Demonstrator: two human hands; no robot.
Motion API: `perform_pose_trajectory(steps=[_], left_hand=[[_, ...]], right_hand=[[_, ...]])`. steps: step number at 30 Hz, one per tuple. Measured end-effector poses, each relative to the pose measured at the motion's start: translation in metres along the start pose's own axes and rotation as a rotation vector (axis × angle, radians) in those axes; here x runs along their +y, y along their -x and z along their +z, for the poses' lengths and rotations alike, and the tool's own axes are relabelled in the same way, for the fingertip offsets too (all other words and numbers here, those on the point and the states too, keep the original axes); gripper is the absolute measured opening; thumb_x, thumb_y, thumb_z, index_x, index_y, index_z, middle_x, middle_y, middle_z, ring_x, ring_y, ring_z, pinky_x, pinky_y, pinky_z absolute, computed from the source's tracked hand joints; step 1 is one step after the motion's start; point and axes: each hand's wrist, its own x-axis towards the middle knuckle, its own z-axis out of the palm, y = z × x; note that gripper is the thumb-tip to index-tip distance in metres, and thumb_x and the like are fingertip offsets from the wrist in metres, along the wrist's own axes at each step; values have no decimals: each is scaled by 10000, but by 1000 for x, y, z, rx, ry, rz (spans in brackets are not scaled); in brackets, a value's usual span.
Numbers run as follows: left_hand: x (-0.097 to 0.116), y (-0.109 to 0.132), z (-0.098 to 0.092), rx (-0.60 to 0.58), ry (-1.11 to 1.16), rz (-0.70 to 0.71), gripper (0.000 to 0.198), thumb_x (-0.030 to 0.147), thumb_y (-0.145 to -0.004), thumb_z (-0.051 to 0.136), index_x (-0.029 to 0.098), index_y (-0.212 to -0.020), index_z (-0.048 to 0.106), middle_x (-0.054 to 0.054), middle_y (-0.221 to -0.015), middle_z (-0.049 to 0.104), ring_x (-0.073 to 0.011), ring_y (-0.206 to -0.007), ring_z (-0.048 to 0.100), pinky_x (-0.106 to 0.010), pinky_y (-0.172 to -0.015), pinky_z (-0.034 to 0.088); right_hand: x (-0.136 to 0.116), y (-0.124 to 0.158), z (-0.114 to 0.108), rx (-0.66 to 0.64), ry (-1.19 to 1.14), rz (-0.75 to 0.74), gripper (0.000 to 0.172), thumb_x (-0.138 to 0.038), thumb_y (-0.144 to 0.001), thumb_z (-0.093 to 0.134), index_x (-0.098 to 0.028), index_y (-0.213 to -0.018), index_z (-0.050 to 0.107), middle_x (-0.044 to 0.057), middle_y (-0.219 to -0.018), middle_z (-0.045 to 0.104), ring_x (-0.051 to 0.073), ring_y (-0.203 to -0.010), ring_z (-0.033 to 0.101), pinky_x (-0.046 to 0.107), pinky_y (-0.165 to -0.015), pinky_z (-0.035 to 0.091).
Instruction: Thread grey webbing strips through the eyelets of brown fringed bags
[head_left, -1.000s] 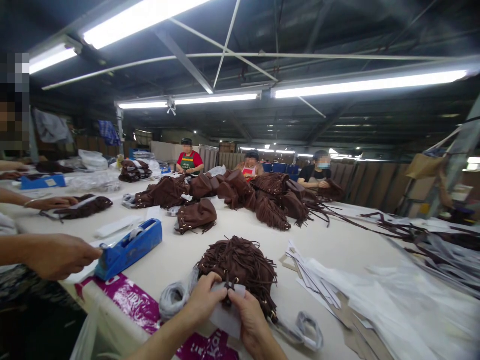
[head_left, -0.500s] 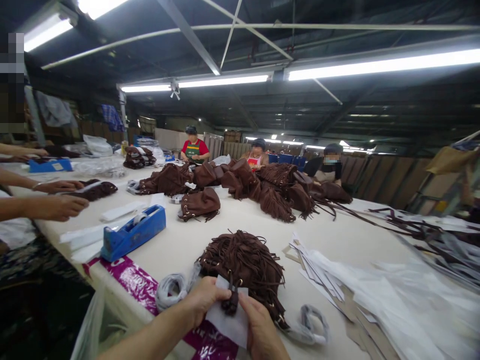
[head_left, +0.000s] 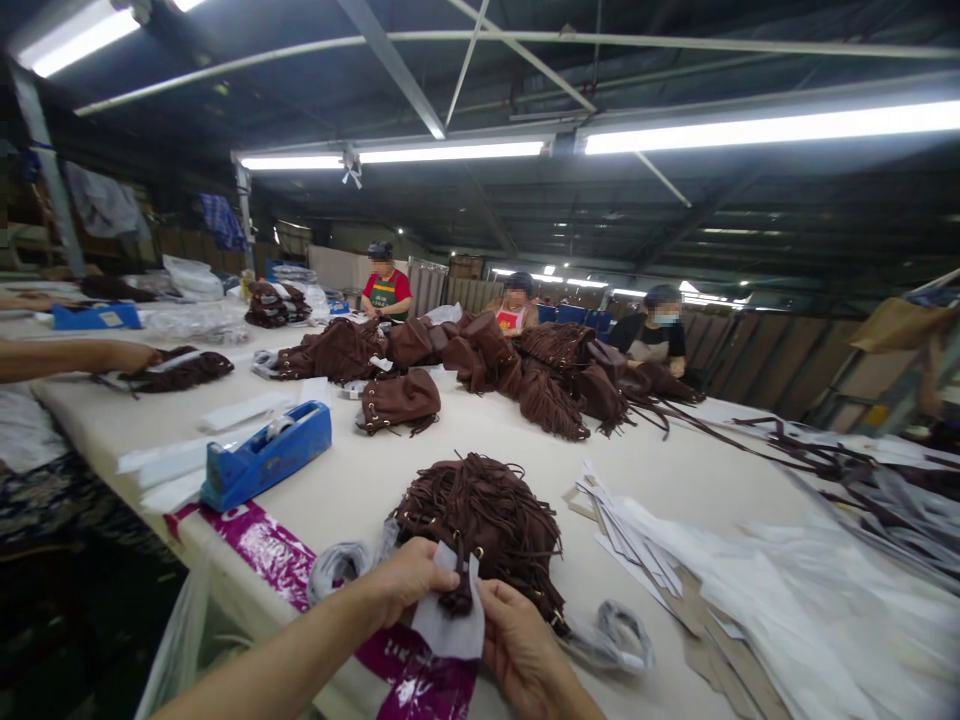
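Head view: your left hand (head_left: 409,580) pinched the white sheet (head_left: 450,636) and the dark tassel (head_left: 456,601) under its thumb; your right hand (head_left: 519,636) pinched the sheet's right edge. The tassel lay against the sheet, at the near side of the brown fringed bag (head_left: 480,505) on the table (head_left: 367,490). A blue tape dispenser (head_left: 262,458) stood off to the left.

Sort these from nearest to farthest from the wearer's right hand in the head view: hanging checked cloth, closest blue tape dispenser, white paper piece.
1. White paper piece: touching the right hand.
2. Closest blue tape dispenser: off to the left.
3. Hanging checked cloth: far left, in the background.
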Motion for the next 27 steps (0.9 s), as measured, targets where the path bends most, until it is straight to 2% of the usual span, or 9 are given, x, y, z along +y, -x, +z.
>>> perform_pose_trajectory(steps=[4, 8, 10, 12, 14, 15, 17, 22, 27], left_hand=[[-1, 0, 4, 50, -80, 83, 84, 156, -542, 635, 144, -625, 633, 45, -538, 559, -119, -504, 476, -206, -481, 343], [5, 7, 6, 112, -165, 175, 66, 97, -524, 599, 151, -562, 602, 63, -533, 521, -105, -550, 463, -183, -477, 279], [9, 13, 4, 65, -163, 158, 46, 137, -555, 607, 152, -595, 622, 54, -525, 523, -112, -533, 482, -182, -476, 305], [11, 17, -1, -72, -14, 78, 111, 225, -608, 613, 138, -668, 647, 16, -570, 572, -128, -538, 530, -199, -505, 403], [9, 18, -6, -190, 231, -44, 174, 265, -632, 622, 107, -700, 649, -43, -660, 623, -136, -591, 585, -224, -582, 499], [8, 18, -8, -209, 337, -94, 165, 243, -622, 641, 94, -694, 643, -63, -698, 635, -132, -619, 601, -222, -623, 524], [2, 14, -8, -168, 433, -134, 127, 171, -606, 690, 85, -678, 631, -54, -688, 622, -101, -598, 591, -182, -620, 533], [-7, 2, 3, -118, 371, -113, 255, 230, -633, 811, 94, -615, 596, 32, -519, 492, -29, -404, 430, -104, -392, 423], [-7, -3, 7, -89, 331, -115, 302, 240, -586, 845, 110, -594, 573, 49, -484, 476, -25, -376, 415, -104, -370, 403]], right_hand=[[10, -10, -1, 88, 126, -66, 469, -505, -487, 850, -176, -632, 549, 2, -572, 634, 140, -489, 576, 250, -470, 462], [15, -17, 3, 271, 431, -324, 424, -540, -555, 752, -199, -538, 499, -54, -464, 481, 113, -438, 447, 244, -442, 372], [15, -18, 4, 347, 575, -462, 382, -516, -614, 697, -204, -519, 497, -40, -477, 486, 131, -482, 464, 255, -478, 365], [15, -18, 5, 399, 649, -532, 355, -506, -654, 650, -210, -531, 498, -27, -499, 507, 146, -513, 482, 264, -502, 367], [16, -17, 4, 411, 681, -535, 347, -516, -682, 615, -214, -553, 502, -20, -515, 522, 154, -523, 487, 267, -507, 368], [17, -17, 3, 406, 690, -538, 350, -523, -692, 606, -215, -562, 503, -17, -523, 528, 155, -527, 488, 267, -510, 369], [18, -17, 1, 389, 703, -551, 357, -536, -707, 599, -218, -578, 502, -16, -534, 536, 156, -530, 491, 266, -516, 373], [19, -15, 0, 342, 730, -567, 342, -522, -748, 581, -226, -614, 476, -38, -551, 501, 148, -535, 482, 252, -516, 369], [19, -11, 3, 352, 767, -629, 346, -534, -772, 580, -228, -637, 491, -37, -563, 526, 152, -543, 497, 255, -548, 376]])
